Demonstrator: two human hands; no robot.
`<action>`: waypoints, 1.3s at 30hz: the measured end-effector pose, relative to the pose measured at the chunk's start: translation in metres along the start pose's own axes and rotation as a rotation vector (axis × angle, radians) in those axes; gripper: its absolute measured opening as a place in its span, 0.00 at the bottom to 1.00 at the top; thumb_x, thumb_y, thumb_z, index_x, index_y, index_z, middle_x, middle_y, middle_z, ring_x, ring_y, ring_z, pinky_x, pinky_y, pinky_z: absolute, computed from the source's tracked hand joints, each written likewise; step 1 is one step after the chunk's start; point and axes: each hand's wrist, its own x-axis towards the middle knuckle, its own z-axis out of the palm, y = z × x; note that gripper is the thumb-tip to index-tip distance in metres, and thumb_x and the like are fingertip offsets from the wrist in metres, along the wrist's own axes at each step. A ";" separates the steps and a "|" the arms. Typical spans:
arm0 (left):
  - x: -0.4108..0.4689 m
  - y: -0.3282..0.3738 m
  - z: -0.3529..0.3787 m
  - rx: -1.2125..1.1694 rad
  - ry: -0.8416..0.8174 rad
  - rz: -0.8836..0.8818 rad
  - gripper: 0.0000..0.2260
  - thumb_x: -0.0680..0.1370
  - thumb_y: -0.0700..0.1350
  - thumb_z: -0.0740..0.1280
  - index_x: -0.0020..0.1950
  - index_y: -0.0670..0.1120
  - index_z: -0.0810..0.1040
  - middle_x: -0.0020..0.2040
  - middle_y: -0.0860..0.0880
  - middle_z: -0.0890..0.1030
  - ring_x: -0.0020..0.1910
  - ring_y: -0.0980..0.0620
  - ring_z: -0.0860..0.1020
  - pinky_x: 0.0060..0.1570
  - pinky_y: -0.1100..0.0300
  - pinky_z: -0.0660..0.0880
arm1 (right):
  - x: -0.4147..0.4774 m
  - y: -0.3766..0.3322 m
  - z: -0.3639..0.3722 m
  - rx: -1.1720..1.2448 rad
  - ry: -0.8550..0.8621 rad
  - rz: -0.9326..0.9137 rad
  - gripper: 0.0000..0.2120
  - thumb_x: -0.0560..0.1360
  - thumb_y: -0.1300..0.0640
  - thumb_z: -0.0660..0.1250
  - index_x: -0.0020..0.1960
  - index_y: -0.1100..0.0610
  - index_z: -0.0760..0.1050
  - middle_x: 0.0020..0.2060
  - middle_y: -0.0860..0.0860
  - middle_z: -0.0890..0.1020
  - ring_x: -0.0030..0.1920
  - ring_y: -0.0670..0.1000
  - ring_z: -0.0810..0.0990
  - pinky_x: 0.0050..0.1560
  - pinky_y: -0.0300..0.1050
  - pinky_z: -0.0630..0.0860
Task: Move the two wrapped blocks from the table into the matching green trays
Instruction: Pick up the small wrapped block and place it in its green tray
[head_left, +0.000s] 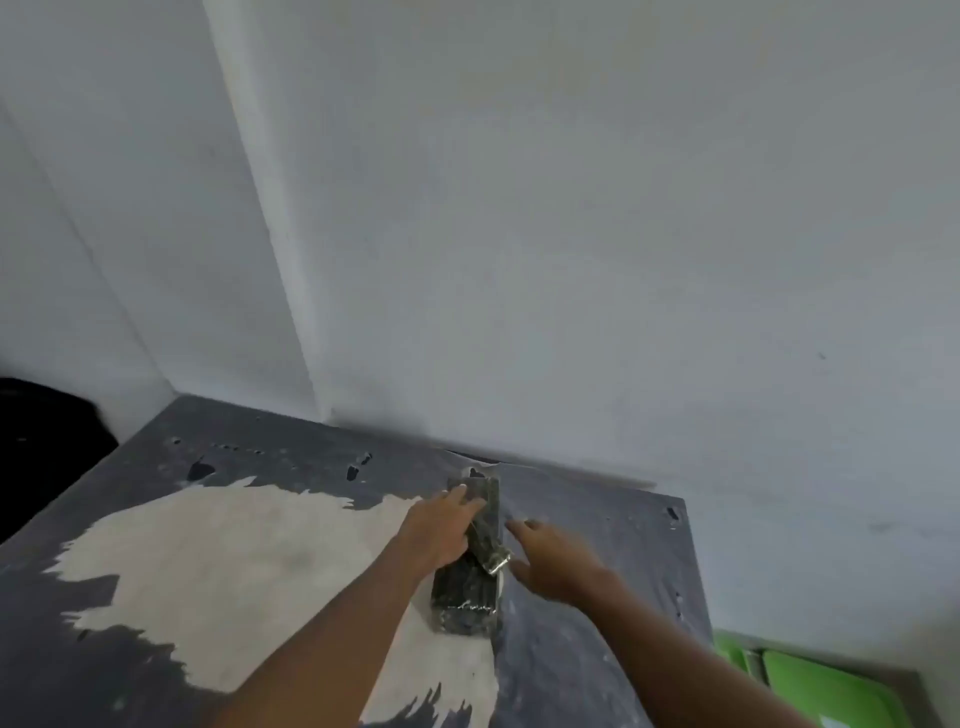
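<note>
A dark wrapped block (470, 597) lies lengthwise on the worn grey table (597, 519), with a second wrapped block (488, 493) lying end to end behind it, near the wall. My left hand (441, 525) rests on the left side of the blocks, fingers laid over where they meet. Just right of them my right hand (556, 558) hovers with its fingers spread, holding nothing. Parts of green trays (831, 686) show at the bottom right, below the table's right edge.
The table stands in a corner of white walls (571, 234). Its dark coating is worn away in a big pale patch (249, 571) on the left. A black object (41, 441) sits beyond the table's left edge.
</note>
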 end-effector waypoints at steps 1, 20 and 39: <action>0.008 -0.002 0.004 0.011 -0.031 0.004 0.27 0.79 0.43 0.64 0.77 0.53 0.61 0.79 0.43 0.60 0.73 0.39 0.67 0.68 0.41 0.71 | 0.007 -0.001 0.005 0.025 -0.010 0.018 0.26 0.79 0.48 0.61 0.75 0.52 0.60 0.70 0.57 0.72 0.66 0.61 0.75 0.64 0.59 0.74; 0.061 0.019 0.007 -0.191 0.106 0.058 0.22 0.78 0.61 0.63 0.70 0.58 0.67 0.62 0.49 0.77 0.60 0.47 0.77 0.59 0.50 0.78 | 0.037 0.064 -0.007 0.642 0.377 0.100 0.25 0.77 0.38 0.59 0.69 0.50 0.68 0.61 0.48 0.77 0.56 0.46 0.78 0.57 0.45 0.77; 0.088 0.130 -0.085 -1.102 0.225 -0.016 0.10 0.79 0.57 0.67 0.53 0.53 0.79 0.50 0.50 0.84 0.51 0.50 0.82 0.43 0.57 0.82 | -0.049 0.168 -0.112 0.802 0.407 0.197 0.17 0.77 0.39 0.64 0.53 0.53 0.74 0.40 0.50 0.85 0.35 0.50 0.85 0.31 0.42 0.78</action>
